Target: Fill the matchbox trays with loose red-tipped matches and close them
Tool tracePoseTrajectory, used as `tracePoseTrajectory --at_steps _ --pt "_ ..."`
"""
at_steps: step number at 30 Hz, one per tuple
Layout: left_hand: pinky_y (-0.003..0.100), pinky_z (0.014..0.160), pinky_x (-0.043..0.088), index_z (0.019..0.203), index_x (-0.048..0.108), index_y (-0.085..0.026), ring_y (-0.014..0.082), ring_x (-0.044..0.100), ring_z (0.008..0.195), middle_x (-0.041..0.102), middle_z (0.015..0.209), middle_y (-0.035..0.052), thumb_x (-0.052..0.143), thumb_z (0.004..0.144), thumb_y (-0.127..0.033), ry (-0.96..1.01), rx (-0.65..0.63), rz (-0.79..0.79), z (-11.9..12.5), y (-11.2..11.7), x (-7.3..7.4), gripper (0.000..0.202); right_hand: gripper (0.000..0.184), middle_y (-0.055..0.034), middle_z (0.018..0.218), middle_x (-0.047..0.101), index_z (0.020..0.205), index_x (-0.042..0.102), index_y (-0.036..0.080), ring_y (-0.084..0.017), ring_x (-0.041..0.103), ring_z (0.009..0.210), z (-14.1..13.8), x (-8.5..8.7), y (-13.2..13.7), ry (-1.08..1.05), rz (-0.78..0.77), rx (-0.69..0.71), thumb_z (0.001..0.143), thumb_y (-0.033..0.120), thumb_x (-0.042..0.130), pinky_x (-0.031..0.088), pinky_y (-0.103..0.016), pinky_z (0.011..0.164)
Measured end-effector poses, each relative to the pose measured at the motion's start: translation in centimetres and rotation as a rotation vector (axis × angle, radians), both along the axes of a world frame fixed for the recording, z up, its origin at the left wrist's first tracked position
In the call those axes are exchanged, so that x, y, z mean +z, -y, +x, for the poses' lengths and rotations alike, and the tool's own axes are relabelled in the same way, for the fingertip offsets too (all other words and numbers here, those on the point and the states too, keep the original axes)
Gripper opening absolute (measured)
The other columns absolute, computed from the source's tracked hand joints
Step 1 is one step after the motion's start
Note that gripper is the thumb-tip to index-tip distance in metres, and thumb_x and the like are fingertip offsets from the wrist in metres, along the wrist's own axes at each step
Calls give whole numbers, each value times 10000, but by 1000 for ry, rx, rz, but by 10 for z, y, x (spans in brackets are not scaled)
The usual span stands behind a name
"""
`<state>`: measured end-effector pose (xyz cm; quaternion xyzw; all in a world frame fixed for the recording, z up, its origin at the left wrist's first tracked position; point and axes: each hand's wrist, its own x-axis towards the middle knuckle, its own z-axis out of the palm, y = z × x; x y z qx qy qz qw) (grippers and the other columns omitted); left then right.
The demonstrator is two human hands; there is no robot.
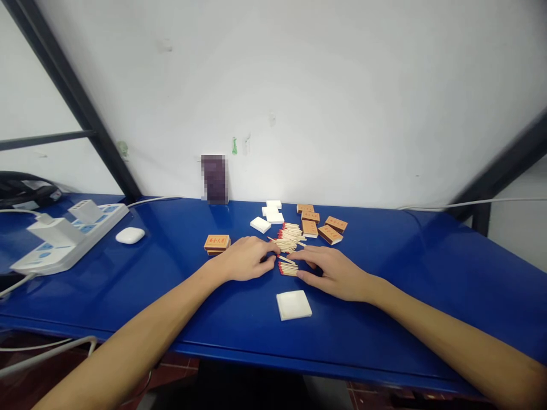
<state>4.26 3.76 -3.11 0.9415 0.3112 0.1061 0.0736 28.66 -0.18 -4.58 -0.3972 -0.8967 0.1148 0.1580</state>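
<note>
Both my hands rest on a blue table [405, 267] around a small bundle of red-tipped matches [289, 268]. My left hand [248, 259] lies knuckles up with its fingers curled, the fingertips touching the bundle's left side. My right hand [331, 273] presses against the bundle's right end, fingers bent and together. Just beyond them lies a larger loose pile of matches [290, 236]. An empty white matchbox tray [293, 304] sits in front of my hands, near the table's front edge.
Orange matchbox sleeves [325, 226] lie behind the pile, two more stacked orange matchbox sleeves [217, 243] at the left. White inner trays [269, 215] sit near the wall. A white power strip [64, 236] with plugs and a white earbud case [130, 235] occupy the left side.
</note>
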Motion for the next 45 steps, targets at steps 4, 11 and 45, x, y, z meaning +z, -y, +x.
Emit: tracePoseTrajectory --at_steps 4,11,45 --pt "252 555 320 1029 671 -206 134 542 558 628 642 -9 450 910 -275 -4 2 -20 0 1 2 261 383 -47 880 653 1272 605 236 -190 569 782 0 -2 -1 9 15 8 946 412 510 416 -297 684" --pt "243 529 293 1031 675 -216 118 510 523 567 571 -43 545 865 -358 10 3 -73 1 5 6 254 436 -54 890 661 1264 614 229 -203 585 802 0 -3 0 20 21 -41 888 449 592 417 -295 679" --pt "239 531 285 890 651 -217 123 537 577 613 659 -34 621 807 -420 53 65 -68 8 7 -2 221 541 -29 937 570 984 585 216 -199 508 828 -13 7 23 -71 -12 180 596 512 821 403 -336 779"
